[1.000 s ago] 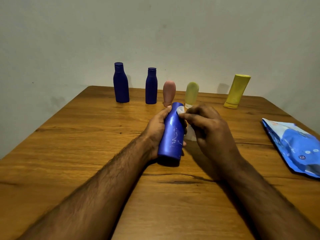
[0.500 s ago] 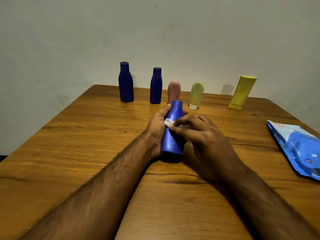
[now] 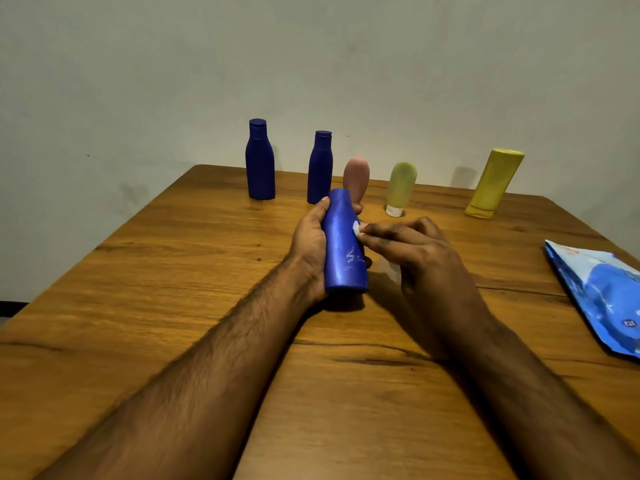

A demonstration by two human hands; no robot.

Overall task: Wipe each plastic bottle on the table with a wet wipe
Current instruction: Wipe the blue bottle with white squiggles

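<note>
1. The blue bottle (image 3: 343, 244) is gripped in the left hand (image 3: 310, 244), fingers curled round it, tilted so its side is exposed.
2. A wet wipe (image 3: 355, 228) is pinched at the right hand (image 3: 415, 251) fingertips and pressed to the bottle's upper side (for rubbing, presumably).
3. Beyond the fingers, five bottles stand on the tabletop (image 3: 173, 271), judged unwiped: two dark blue bottles (image 3: 259, 161), a pink one (image 3: 356, 174), a green one (image 3: 401, 185), a yellow one (image 3: 493, 183).

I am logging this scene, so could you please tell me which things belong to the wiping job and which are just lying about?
Job:
blue bottle, held by left hand
wet wipe, in right hand
five standing bottles

Lying about:
blue packet
</note>
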